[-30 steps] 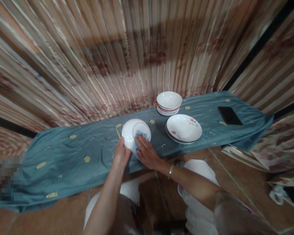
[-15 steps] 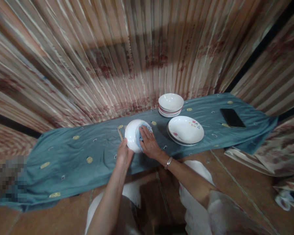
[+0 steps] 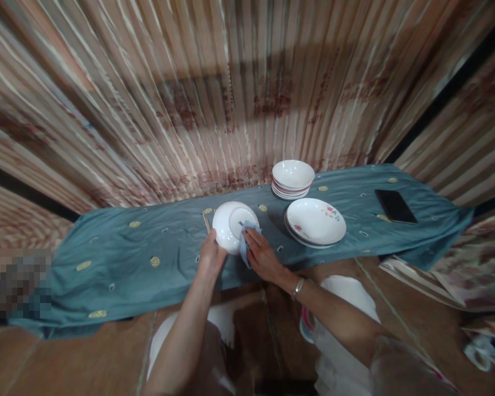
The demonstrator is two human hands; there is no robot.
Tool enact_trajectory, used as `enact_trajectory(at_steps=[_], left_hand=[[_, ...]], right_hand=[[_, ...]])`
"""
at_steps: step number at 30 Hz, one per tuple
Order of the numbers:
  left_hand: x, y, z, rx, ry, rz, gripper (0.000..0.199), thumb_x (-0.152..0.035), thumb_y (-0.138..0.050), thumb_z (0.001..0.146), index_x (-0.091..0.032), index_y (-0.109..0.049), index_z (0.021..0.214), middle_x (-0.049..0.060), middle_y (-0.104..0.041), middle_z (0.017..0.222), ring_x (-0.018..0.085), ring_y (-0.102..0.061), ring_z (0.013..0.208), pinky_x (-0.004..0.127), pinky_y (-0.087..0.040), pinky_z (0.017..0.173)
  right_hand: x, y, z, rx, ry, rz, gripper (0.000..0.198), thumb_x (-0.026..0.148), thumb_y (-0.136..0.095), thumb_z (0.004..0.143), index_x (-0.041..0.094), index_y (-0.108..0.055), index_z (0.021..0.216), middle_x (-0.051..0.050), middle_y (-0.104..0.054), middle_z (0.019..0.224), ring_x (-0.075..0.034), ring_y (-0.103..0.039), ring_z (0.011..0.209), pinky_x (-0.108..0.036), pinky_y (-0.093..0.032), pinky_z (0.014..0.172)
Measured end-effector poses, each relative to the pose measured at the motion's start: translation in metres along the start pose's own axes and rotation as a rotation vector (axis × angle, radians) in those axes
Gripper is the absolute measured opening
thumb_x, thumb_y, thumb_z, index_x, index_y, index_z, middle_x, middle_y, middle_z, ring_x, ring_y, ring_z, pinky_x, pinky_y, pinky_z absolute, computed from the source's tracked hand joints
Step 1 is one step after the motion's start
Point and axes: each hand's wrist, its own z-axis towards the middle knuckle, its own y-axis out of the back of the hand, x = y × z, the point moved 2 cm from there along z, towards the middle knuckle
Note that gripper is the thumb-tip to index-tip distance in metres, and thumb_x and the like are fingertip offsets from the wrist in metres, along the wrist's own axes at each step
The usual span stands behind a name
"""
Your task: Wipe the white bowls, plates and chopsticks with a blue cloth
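Note:
A white bowl (image 3: 227,234) is held up over the cloth-covered bench, its underside and foot ring turned towards me. My left hand (image 3: 212,253) grips the bowl's lower left rim, thumb on the outer side. Against the right side of the bowl, my right hand (image 3: 264,256) presses a light blue cloth (image 3: 245,250), fingers bunched over it. Chopsticks (image 3: 207,221) lie partly hidden behind the bowl.
Right of my hands is a stack of flowered plates (image 3: 315,221). Behind it stands a stack of white bowls (image 3: 292,175). A dark flat tablet-like object (image 3: 395,205) lies farther right on the teal cloth (image 3: 119,275). Pleated curtains (image 3: 247,99) hang behind.
My right hand has drawn the blue cloth from the middle of the bowl's underside down to its right edge, uncovering the foot ring. The view has shifted slightly.

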Motion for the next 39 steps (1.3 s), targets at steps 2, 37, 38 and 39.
enact_trajectory(at_steps=[2,37,38,39], left_hand=[[0.000,0.001,0.002,-0.006,0.011,0.004,0.036,-0.020,-0.047,0.092,-0.008,-0.060,0.124,0.011,-0.075,0.084,0.019,-0.070,0.073,0.034,-0.054,0.086],[0.002,0.000,-0.008,0.068,-0.110,0.085,0.007,-0.018,-0.069,0.078,-0.011,-0.068,0.081,0.006,-0.073,0.072,0.016,-0.067,0.065,0.031,-0.054,0.079],[0.002,0.000,-0.009,0.062,-0.109,0.083,0.006,-0.017,-0.068,0.079,-0.011,-0.068,0.080,0.005,-0.072,0.070,0.015,-0.067,0.063,0.030,-0.054,0.077],[0.002,-0.001,-0.009,0.056,-0.107,0.075,0.006,-0.016,-0.066,0.080,-0.011,-0.068,0.079,0.005,-0.072,0.070,0.014,-0.066,0.062,0.029,-0.055,0.076]], right_hand=[[0.008,-0.002,-0.005,0.003,0.055,0.017,0.055,0.015,-0.035,0.092,0.009,-0.034,0.146,-0.020,-0.039,0.149,-0.025,-0.032,0.142,-0.050,-0.036,0.113],[-0.040,0.006,0.048,-0.209,-0.122,0.055,0.053,0.024,-0.028,0.095,0.006,-0.034,0.144,-0.020,-0.043,0.144,-0.025,-0.037,0.139,-0.048,-0.031,0.116],[-0.043,0.003,0.045,-0.214,-0.139,0.057,0.052,0.025,-0.027,0.096,0.007,-0.035,0.144,-0.020,-0.044,0.144,-0.025,-0.038,0.138,-0.047,-0.031,0.116],[-0.046,0.000,0.042,-0.217,-0.156,0.060,0.052,0.025,-0.027,0.096,0.007,-0.035,0.145,-0.020,-0.044,0.144,-0.025,-0.038,0.138,-0.048,-0.031,0.116]])
